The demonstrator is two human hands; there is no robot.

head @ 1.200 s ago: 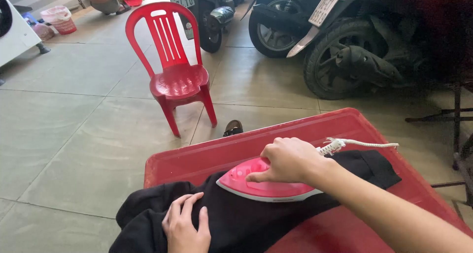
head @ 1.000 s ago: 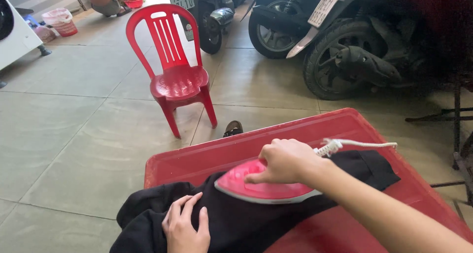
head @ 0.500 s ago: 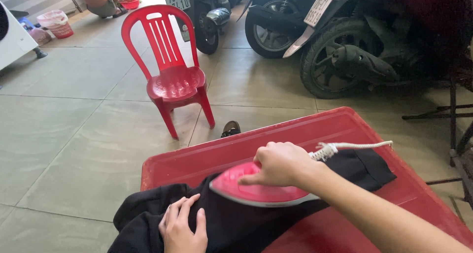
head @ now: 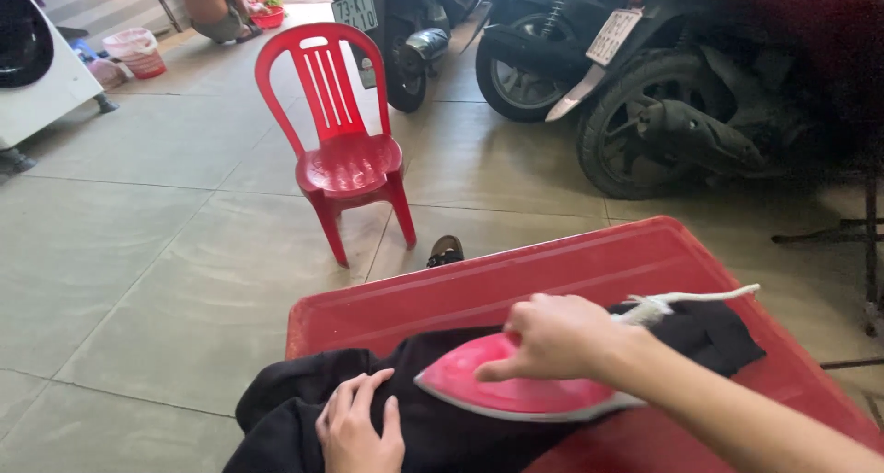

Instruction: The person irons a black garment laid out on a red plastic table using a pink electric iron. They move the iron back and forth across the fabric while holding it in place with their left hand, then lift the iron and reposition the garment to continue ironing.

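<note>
A red plastic chair (head: 343, 141) with a slotted back stands on the tiled floor (head: 138, 243) at 11 o'clock from the red worktop (head: 552, 270), well apart from it, with a dark sandal (head: 447, 250) lying just beyond the worktop's far edge at 12 o'clock. Parked scooters (head: 663, 95) line the upper right, their tyres and a grey exhaust pipe facing the worktop; a second scooter's rear wheel (head: 405, 68) sits behind the chair. At 10 o'clock, the corner of a white appliance (head: 37, 68) stands on short feet, with a pale plastic basket (head: 136, 51) and a small red basket (head: 267, 17) farther back beside a squatting person (head: 212, 3).

The floor is large matt grey tiles with dark joints; the worktop is smooth, glossy red. Across its near half lies a rumpled black garment (head: 442, 418). On the cloth rests a pink iron (head: 516, 390), pointed tip toward 9 o'clock, its white braided cord (head: 691, 300) trailing to 2 o'clock. The right hand (head: 562, 335) has its fingers closed around the iron's handle. The left hand (head: 359, 427) lies flat on the garment at 7 o'clock from the iron, fingers spread narrow, gripping nothing.
</note>
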